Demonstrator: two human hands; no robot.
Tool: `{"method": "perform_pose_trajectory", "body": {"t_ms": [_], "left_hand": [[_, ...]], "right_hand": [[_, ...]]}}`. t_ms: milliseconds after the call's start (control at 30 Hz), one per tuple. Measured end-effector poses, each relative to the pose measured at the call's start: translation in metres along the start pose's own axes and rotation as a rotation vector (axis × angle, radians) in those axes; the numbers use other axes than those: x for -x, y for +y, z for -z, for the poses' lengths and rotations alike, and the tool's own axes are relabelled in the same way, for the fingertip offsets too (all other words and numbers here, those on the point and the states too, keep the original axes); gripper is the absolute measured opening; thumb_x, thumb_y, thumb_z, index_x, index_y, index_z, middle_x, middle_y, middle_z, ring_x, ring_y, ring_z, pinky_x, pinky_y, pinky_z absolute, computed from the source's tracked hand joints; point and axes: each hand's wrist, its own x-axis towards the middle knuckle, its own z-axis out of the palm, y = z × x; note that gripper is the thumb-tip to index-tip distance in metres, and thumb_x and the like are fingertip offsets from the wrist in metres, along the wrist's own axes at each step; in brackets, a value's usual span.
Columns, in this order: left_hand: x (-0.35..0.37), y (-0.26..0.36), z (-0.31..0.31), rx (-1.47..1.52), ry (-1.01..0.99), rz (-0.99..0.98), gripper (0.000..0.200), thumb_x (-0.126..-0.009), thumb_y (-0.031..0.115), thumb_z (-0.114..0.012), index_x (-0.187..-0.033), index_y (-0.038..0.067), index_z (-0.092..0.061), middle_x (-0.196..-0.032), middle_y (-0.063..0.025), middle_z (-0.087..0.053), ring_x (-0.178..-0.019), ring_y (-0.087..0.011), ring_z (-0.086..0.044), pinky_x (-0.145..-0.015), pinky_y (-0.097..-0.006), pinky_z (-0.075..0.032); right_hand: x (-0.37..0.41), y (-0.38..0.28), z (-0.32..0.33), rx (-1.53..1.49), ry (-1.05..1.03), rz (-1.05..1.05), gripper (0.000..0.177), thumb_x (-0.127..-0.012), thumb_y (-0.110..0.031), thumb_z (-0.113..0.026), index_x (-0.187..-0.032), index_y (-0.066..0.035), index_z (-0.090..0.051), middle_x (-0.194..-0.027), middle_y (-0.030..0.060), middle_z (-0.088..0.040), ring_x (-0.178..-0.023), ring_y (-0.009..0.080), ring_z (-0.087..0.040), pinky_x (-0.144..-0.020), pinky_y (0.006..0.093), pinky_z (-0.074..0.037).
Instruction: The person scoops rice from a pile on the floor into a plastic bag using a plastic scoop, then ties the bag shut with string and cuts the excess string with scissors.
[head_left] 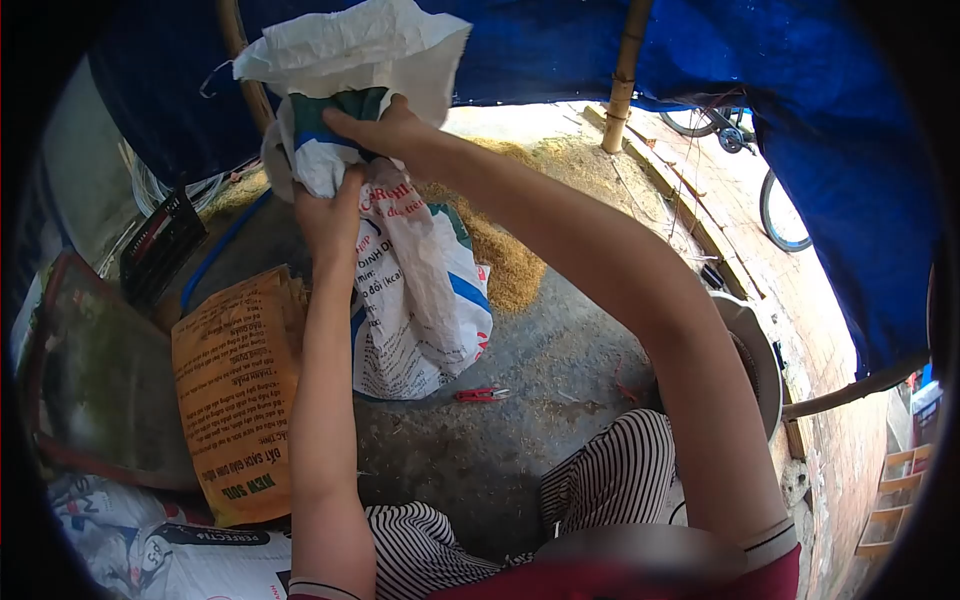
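A white woven sack (420,310) with red and black print and blue and green bands stands upright on the floor in front of me. My left hand (330,220) is closed round its gathered neck. Just above, my right hand (385,130) grips the same neck from the right, its thumb across a green part. The sack's wide white mouth (350,50) flares out above both hands. What is inside the sack is hidden. Red-handled pliers (483,395) lie on the concrete floor, right of the sack's base.
An orange printed bag (240,400) stands at the left, beside a dark framed panel (120,370) and a black crate (160,245). Yellowish husks (505,260) lie behind the sack. A bamboo pole (622,80), blue tarp (830,180) and round metal container (750,350) are further right.
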Motion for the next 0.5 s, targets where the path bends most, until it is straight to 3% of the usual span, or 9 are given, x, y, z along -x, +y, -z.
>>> {"method": "perform_pose_trajectory", "body": {"t_ms": [33, 100, 167, 200, 333, 367, 400, 433, 500], "left_hand": [[-0.001, 0.0, 0.0, -0.039, 0.056, -0.069, 0.048, -0.07, 0.013, -0.067, -0.11, -0.005, -0.048, -0.104, -0.0118, -0.056, -0.094, -0.0199, -0.055, -0.081, -0.0294, -0.042], [-0.004, -0.001, 0.005, 0.088, -0.096, -0.085, 0.056, -0.071, 0.012, -0.069, -0.118, -0.003, -0.041, -0.111, -0.0118, -0.052, -0.1, -0.0194, -0.052, -0.086, -0.0294, -0.041], [-0.002, -0.004, 0.007, 0.145, -0.127, 0.028, 0.067, -0.073, 0.011, -0.07, -0.126, 0.0, -0.03, -0.12, -0.0117, -0.045, -0.108, -0.0191, -0.047, -0.092, -0.0303, -0.038], [-0.003, -0.001, 0.009, 0.182, -0.205, 0.04, 0.075, -0.074, 0.01, -0.07, -0.13, 0.002, -0.022, -0.126, -0.0112, -0.038, -0.114, -0.0194, -0.042, -0.096, -0.0309, -0.035], [0.012, 0.011, -0.001, 0.209, -0.14, 0.098, 0.08, -0.073, 0.006, -0.07, -0.133, 0.002, -0.017, -0.126, -0.0122, -0.039, -0.112, -0.0202, -0.044, -0.093, -0.0306, -0.038], [0.019, 0.015, -0.008, 0.223, -0.051, 0.14, 0.082, -0.073, 0.006, -0.07, -0.134, 0.001, -0.014, -0.127, -0.0123, -0.04, -0.111, -0.0205, -0.045, -0.092, -0.0305, -0.039], [0.006, -0.017, -0.002, 0.214, 0.02, 0.174, 0.07, -0.075, 0.009, -0.07, -0.13, -0.002, -0.027, -0.121, -0.0111, -0.047, -0.106, -0.0201, -0.05, -0.088, -0.0304, -0.042], [0.002, -0.024, 0.005, 0.216, 0.014, 0.189, 0.07, -0.075, 0.009, -0.07, -0.13, -0.002, -0.027, -0.121, -0.0111, -0.047, -0.106, -0.0201, -0.05, -0.088, -0.0304, -0.042], [-0.008, -0.02, 0.016, 0.352, -0.167, 0.553, 0.052, -0.077, 0.015, -0.069, -0.12, -0.003, -0.045, -0.113, -0.0093, -0.055, -0.101, -0.0186, -0.054, -0.084, -0.0304, -0.044]], "right_hand": [[0.012, 0.003, 0.002, -0.056, -0.157, 0.139, 0.096, -0.064, -0.045, -0.076, -0.123, 0.013, -0.028, -0.116, 0.0191, -0.051, -0.103, 0.0252, -0.054, -0.084, 0.0332, -0.046], [0.025, 0.005, 0.002, -0.044, -0.162, -0.027, 0.097, -0.064, -0.044, -0.077, -0.122, 0.015, -0.026, -0.117, 0.0216, -0.048, -0.106, 0.0256, -0.051, -0.087, 0.0318, -0.045], [0.03, 0.009, -0.003, 0.117, -0.132, 0.012, 0.091, -0.069, -0.046, -0.072, -0.125, 0.012, -0.03, -0.121, 0.0245, -0.046, -0.113, 0.0276, -0.047, -0.095, 0.0339, -0.039], [0.023, 0.02, 0.0, -0.041, -0.23, 0.155, 0.089, -0.07, -0.046, -0.071, -0.124, 0.013, -0.032, -0.12, 0.0242, -0.048, -0.112, 0.027, -0.047, -0.094, 0.0324, -0.039], [0.032, 0.012, 0.01, 0.208, -0.006, 0.109, 0.068, -0.073, -0.036, -0.066, -0.119, 0.007, -0.041, -0.101, 0.0195, -0.059, -0.094, 0.0234, -0.058, -0.082, 0.0316, -0.046], [0.013, 0.032, 0.006, 0.179, 0.026, 0.254, 0.063, -0.074, -0.033, -0.066, -0.117, 0.006, -0.043, -0.1, 0.0198, -0.06, -0.092, 0.0245, -0.059, -0.08, 0.0326, -0.047], [0.013, 0.036, 0.006, 0.228, 0.067, 0.321, 0.061, -0.074, -0.032, -0.066, -0.117, 0.005, -0.044, -0.1, 0.0194, -0.06, -0.092, 0.0247, -0.059, -0.08, 0.0326, -0.047], [0.015, 0.037, 0.005, 0.274, 0.1, 0.39, 0.06, -0.073, -0.03, -0.066, -0.117, 0.004, -0.045, -0.1, 0.0191, -0.06, -0.091, 0.0248, -0.059, -0.08, 0.0326, -0.047], [0.016, 0.041, 0.009, 0.325, 0.05, 0.325, 0.061, -0.075, -0.034, -0.064, -0.119, 0.003, -0.044, -0.1, 0.0188, -0.06, -0.093, 0.0254, -0.059, -0.082, 0.0327, -0.046]]}}
